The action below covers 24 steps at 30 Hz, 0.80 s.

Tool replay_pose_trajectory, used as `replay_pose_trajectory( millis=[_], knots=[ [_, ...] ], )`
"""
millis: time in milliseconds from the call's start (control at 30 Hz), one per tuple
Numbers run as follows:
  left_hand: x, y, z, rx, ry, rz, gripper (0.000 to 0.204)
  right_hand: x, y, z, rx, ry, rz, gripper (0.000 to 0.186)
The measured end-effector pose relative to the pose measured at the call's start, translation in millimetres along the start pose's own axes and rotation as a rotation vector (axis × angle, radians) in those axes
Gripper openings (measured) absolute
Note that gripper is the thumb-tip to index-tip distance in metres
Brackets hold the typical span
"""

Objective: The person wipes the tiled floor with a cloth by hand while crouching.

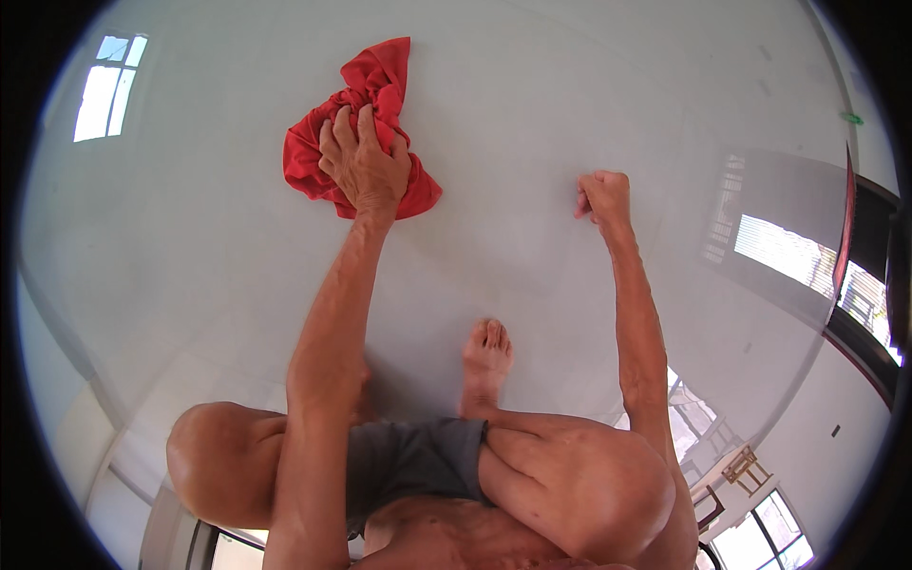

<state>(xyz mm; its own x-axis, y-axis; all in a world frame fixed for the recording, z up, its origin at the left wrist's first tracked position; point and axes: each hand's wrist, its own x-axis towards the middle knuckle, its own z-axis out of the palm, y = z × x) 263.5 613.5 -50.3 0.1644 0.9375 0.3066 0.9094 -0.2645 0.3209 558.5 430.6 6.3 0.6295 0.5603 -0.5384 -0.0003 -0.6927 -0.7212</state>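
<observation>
A bunched red cloth lies on the glossy pale grey floor, ahead and a little to the left. My left hand presses down on it from above, with bent, slightly parted fingers gripping its folds. The cloth's gathered end points away from me, and loose corners spread out on both sides of the hand. Off to the right, my right hand is curled into a fist at the floor, apart from the cloth. Nothing shows in that fist.
I squat with bent knees. One bare foot stands on the floor between my arms; the other is mostly hidden. A dark-framed doorway opens at the right. A small wooden stool sits at the lower right. A green item lies at the far right edge.
</observation>
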Motion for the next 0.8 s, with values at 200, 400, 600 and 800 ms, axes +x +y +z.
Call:
replay_pose_trajectory(
  millis=[200, 400, 600, 800],
  knots=[
    [1, 2, -1, -0.003, 0.012, 0.009, 0.052, 1, 1, -3, 0.002, -0.010, 0.079, 0.018],
    [3, 3, -3, -0.013, -0.010, -0.012, 0.052, 0, 5, -11, -0.019, -0.034, 0.151, 0.018],
    [-1, -1, 0, -0.028, 0.011, 0.005, 0.052, 0, -7, -1, -0.020, -0.021, 0.072, 0.020],
    [0, 3, -3, -0.021, 0.025, 0.005, 0.050, 0, -8, -4, 0.042, -0.064, 0.153, 0.018]
  ],
)
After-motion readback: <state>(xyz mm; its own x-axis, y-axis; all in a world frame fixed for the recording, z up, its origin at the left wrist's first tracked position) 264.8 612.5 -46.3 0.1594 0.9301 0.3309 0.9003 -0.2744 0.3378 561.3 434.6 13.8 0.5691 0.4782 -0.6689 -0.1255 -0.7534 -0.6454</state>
